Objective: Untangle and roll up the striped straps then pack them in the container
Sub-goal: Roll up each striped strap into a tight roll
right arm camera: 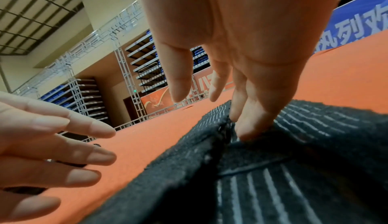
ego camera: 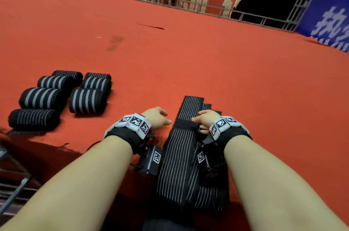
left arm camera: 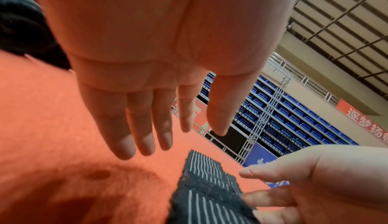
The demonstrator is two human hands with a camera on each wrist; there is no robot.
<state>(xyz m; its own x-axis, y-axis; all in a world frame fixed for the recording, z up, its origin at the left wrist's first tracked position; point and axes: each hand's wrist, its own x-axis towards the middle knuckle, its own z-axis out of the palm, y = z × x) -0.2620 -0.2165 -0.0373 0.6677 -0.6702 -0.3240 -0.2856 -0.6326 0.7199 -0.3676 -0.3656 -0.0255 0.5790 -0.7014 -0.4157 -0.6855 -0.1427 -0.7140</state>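
Forearms fill head view; flat striped straps (ego camera: 186, 147) lie stacked on red carpet (ego camera: 170, 57), seven rolled straps (ego camera: 56, 95) at left. L wrist: left hand (left arm camera: 159, 65) hovers, fingers straight, holding nothing. R wrist: right hand (right arm camera: 247, 58) fingertips press the top strap, no pinch. Risk: layers may slide & roll crooked w/o left-hand help. No container visible.

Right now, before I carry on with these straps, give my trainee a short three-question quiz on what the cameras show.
1. How many rolled straps lie on the red carpet?
2. True or false: the left hand grips the flat striped strap.
3. Which hand has fingertips on the flat strap? A) left B) right C) both

Key:
1. Seven, in two rows to the left of the hands.
2. False. It is open beside the strap, fingers straight, touching nothing.
3. B. The right hand presses straight fingers onto the strap; the wrist views show this too.
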